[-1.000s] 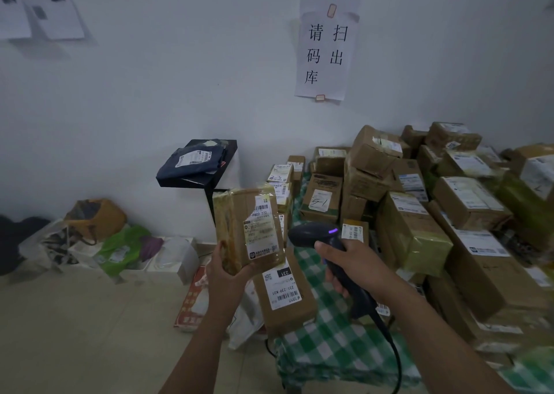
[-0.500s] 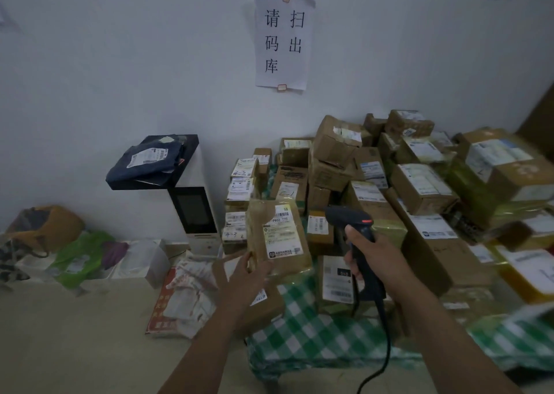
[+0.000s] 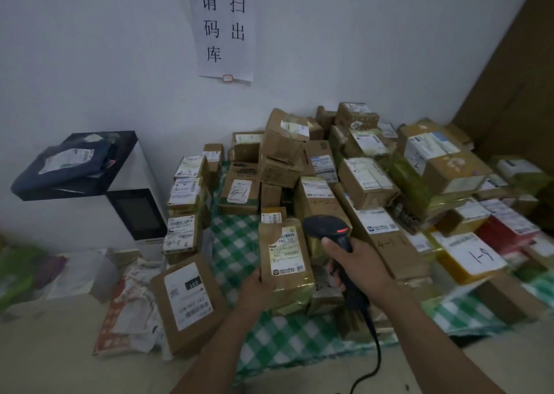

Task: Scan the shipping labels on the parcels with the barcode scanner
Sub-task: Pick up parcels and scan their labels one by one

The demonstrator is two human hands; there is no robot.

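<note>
My left hand [image 3: 257, 288] grips the lower left edge of a small tape-wrapped brown parcel [image 3: 284, 261] with a white shipping label facing up. The parcel sits low over the green checked cloth [image 3: 233, 243], at the front of the parcel pile. My right hand [image 3: 356, 264] holds a black corded barcode scanner [image 3: 326, 228] by its handle, just right of the parcel, with its head pointing away over the pile. A flat box with a large label [image 3: 187, 300] lies to the left of my left arm.
Many labelled cardboard parcels [image 3: 368, 181] are heaped on the cloth against the white wall. A white kiosk with a dark screen [image 3: 138, 210] and a dark bag on its black top [image 3: 72, 163] stands at left. Bags [image 3: 126, 315] lie on the floor. The scanner cable [image 3: 371, 360] hangs down.
My left hand has lowered the parcel from in front of me down onto the pile's front. The scanner has swung away from its label, and my view has shifted right and down.
</note>
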